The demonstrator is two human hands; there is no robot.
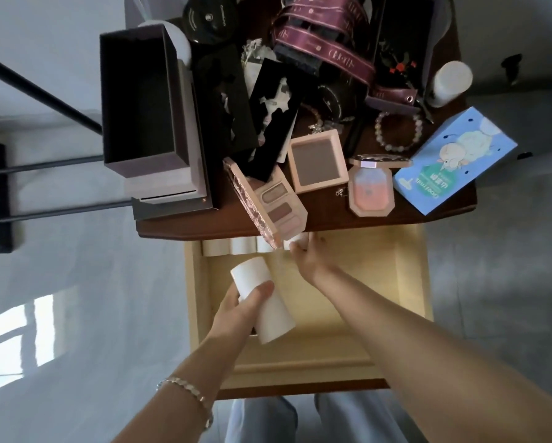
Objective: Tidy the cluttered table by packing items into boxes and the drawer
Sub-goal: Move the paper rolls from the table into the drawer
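Left hand (pixel 236 310) grasps a white bottle (pixel 252 276) over the open drawer (pixel 193 282), probably next to stow, while right hand (pixel 305 260) pinches a second bottle (pixel 298 240) at the drawer's back, seemingly lining it beside the bottle row (pixel 236 246).

the table top (pixel 348 220) is looking like dark wood and is shining a little. the drawer (pixel 409 282) is showing pale, smooth wood. the big white tube (pixel 265 308) and the small white tube (pixel 297 242) are looking smooth and matt, like plastic. the purple ribbon (pixel 325 36) is gleaming like shiny cloth. the blue box (pixel 453 161) is looking like smooth card. the open dark box (pixel 140 100) is looking like matt card. the bead bracelet (pixel 379 132) is glinting like glass. the wrist chain (pixel 185 390) is shining like metal
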